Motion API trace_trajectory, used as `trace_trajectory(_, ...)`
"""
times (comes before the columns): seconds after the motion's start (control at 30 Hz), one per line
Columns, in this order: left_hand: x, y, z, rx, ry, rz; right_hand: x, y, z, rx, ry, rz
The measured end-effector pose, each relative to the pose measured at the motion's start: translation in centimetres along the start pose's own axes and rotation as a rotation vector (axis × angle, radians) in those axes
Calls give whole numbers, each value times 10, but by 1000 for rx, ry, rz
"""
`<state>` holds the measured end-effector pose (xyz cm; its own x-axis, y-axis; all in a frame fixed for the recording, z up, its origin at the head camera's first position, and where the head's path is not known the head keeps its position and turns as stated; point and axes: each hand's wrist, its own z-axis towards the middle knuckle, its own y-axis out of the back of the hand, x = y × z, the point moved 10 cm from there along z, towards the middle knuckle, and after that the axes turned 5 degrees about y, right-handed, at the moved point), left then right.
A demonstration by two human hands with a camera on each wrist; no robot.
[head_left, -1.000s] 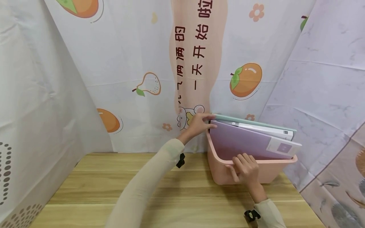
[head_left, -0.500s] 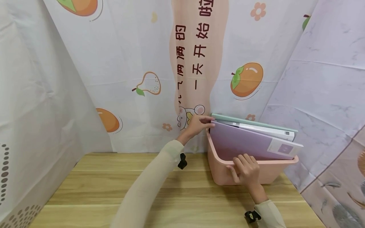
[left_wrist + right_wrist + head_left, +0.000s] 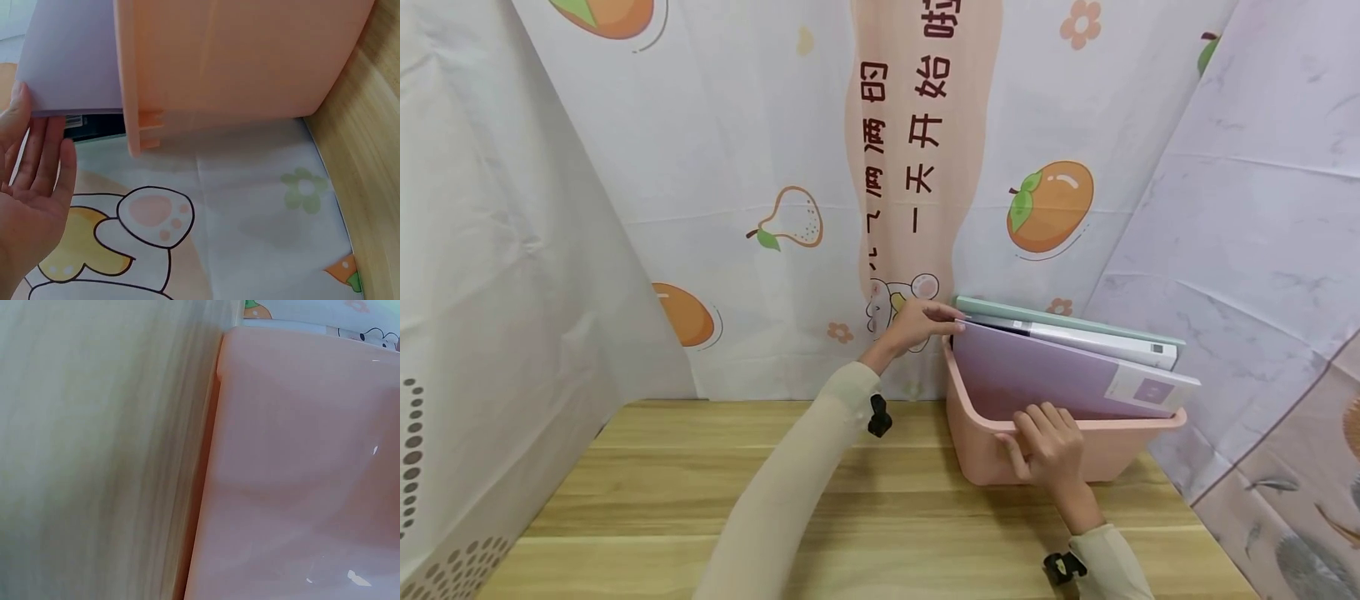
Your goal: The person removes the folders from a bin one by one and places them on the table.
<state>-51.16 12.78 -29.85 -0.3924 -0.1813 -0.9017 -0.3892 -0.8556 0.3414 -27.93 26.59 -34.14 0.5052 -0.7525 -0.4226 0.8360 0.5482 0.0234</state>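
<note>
A pink plastic bin [image 3: 1000,454] stands at the table's back right, holding a mint-green folder [image 3: 1075,323], a white-spined folder [image 3: 1093,340] and a purple folder [image 3: 1037,367] on edge. The purple one is nearest me and leans toward the front rim; its face also shows in the left wrist view. My left hand [image 3: 917,325] pinches that folder's left corner, thumb on its near face and fingers behind. Over the bin's front rim my right hand [image 3: 1048,446] hooks its fingers, thumb against the outer wall. The right wrist view shows only the bin wall [image 3: 281,456] and tabletop.
The wooden table [image 3: 700,475] extends left and forward of the bin. Behind it hangs a fruit-printed cloth [image 3: 737,333], close to the bin's back. A marbled cloth [image 3: 1240,250] hangs along the right side.
The left fingertips have slipped down slightly from the green folder's end to the purple folder's corner. A dark gap behind the purple folder has widened a little. The right hand stays put.
</note>
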Motion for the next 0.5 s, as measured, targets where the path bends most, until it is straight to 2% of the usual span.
trace_trajectory(0.23, -2, -5, 1, 100, 20, -50, 1, 1, 3, -14, 1, 1)
trace_trajectory(0.5, 0, -7, 0, 120, 31, -34, 2, 1, 3, -10, -2, -2)
